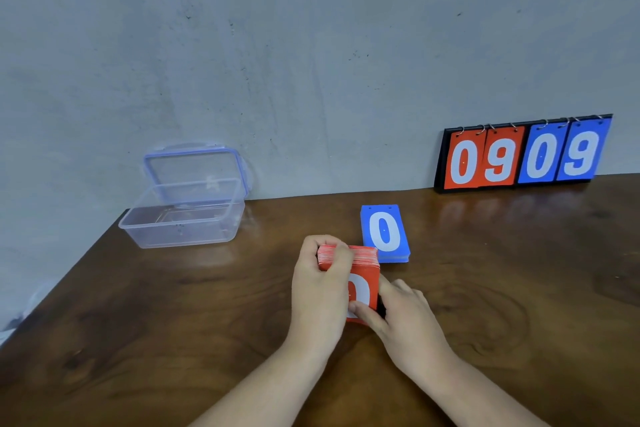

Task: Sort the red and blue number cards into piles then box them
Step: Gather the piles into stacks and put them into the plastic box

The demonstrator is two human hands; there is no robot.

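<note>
Holding: we clamp our left hand (322,284) round the far end of the stack of red number cards (363,274), mid brown wooden table (173,322); our right hand (405,319) pinches its near end
Blue: stack of blue number cards (384,232) lies flat just behind
Box: clear plastic box (156,236), lid up, far left corner
Board: black flip scoreboard (523,156), far edge, right

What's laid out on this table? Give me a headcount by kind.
Card piles: 2 (red pile, blue pile)
Boxes: 1 (clear box, open)
Scoreboards: 1 (flip scoreboard showing 0 9 0 9)
Total: 4
</note>
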